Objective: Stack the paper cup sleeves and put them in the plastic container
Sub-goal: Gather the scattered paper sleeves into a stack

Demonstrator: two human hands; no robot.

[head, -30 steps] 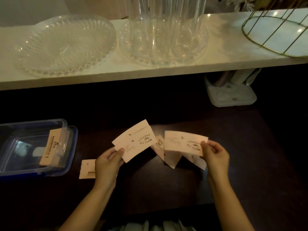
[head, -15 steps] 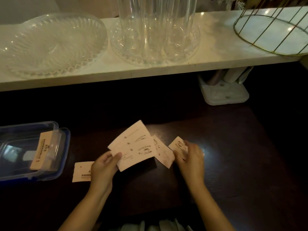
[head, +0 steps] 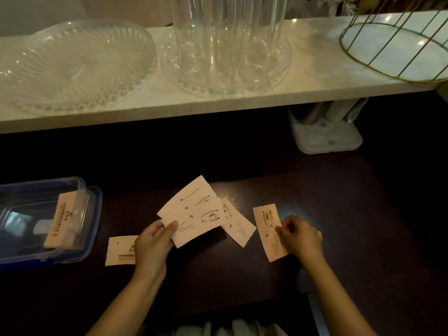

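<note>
My left hand (head: 152,243) holds a fanned stack of pale paper cup sleeves (head: 194,212) printed with a coffee cup, just above the dark table. To the right, my right hand (head: 300,236) pinches the edge of a single sleeve (head: 268,229) that lies on the table. Another sleeve (head: 236,226) lies flat between the two hands. One more sleeve (head: 120,251) lies left of my left hand, partly hidden by it. The clear plastic container (head: 21,214) with blue rim sits at the far left, and a small stack of sleeves (head: 61,219) stands inside it.
A white shelf (head: 303,76) runs above the table's back. It carries a clear ribbed dish (head: 75,66), a tall clear vase on a glass plate (head: 225,44) and a gold wire basket (head: 397,47). A white holder (head: 324,139) stands under the shelf at right.
My right hand added the sleeve it held to the left-hand stack, then moved right and took hold of another sleeve on the table. The camera shifted slightly.
</note>
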